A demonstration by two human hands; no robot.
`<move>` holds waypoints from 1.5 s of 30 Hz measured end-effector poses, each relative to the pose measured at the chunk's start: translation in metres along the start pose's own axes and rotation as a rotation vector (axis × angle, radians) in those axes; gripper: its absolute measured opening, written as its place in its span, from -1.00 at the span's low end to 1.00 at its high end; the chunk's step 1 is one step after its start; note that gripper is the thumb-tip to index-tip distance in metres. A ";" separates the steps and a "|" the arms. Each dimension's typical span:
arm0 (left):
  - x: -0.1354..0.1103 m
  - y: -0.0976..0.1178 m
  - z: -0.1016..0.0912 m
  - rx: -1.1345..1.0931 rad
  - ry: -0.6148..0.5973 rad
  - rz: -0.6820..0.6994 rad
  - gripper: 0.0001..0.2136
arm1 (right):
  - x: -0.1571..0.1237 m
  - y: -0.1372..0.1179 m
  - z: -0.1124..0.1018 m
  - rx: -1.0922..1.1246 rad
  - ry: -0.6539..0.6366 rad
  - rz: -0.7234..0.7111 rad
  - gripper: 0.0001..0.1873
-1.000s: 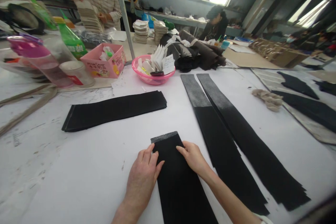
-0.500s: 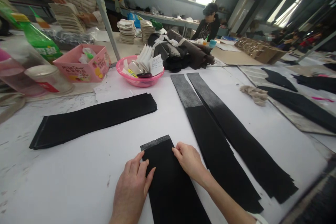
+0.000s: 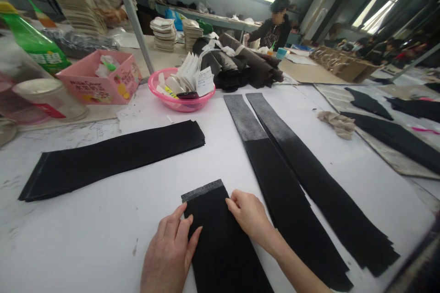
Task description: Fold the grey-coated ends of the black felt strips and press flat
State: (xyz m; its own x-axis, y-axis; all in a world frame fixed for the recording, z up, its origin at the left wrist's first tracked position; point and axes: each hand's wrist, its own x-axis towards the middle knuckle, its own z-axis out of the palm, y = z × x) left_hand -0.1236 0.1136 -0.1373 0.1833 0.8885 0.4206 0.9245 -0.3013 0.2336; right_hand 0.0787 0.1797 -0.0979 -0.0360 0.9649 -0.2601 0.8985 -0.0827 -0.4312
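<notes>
A black fabric panel (image 3: 220,242) lies lengthwise in front of me, with a narrow greyish band along its far end. On its left edge rests my left hand (image 3: 172,247), open, fingers apart and fingertips touching the cloth. My right hand (image 3: 250,215) is closed at the opposite edge, thumb and forefinger pinching it just below the grey band. Close by on the right are two long stacks of black fabric pieces, the nearer stack (image 3: 271,174) and the farther stack (image 3: 309,183), both grey at their far ends. Another black stack (image 3: 117,158) lies crosswise on the left.
A pink basin (image 3: 182,104) with paper tags stands at the back, beside a pink box (image 3: 99,80) and a green bottle (image 3: 32,46). Dark cloth rolls (image 3: 237,64) lie behind. A beige rag (image 3: 337,123) sits at right. Two people work across the table.
The view has shifted slightly. Both hands keep nearly the same place on the panel's edges. In the background, the person in black has raised a hand and leans differently.
</notes>
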 end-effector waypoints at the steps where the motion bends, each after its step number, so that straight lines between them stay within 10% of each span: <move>1: 0.000 0.000 0.000 -0.001 0.003 0.000 -0.80 | 0.000 0.000 0.000 0.009 -0.001 0.000 -0.73; 45: 0.006 -0.003 -0.001 -0.010 -0.020 -0.005 -0.83 | 0.030 -0.007 0.001 0.029 0.021 -0.011 -0.67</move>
State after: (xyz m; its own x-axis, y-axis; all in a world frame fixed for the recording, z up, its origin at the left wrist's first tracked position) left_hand -0.1253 0.1192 -0.1348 0.1859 0.8967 0.4017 0.9220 -0.3006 0.2442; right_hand 0.0711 0.2088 -0.1041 -0.0364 0.9707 -0.2375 0.8848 -0.0792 -0.4592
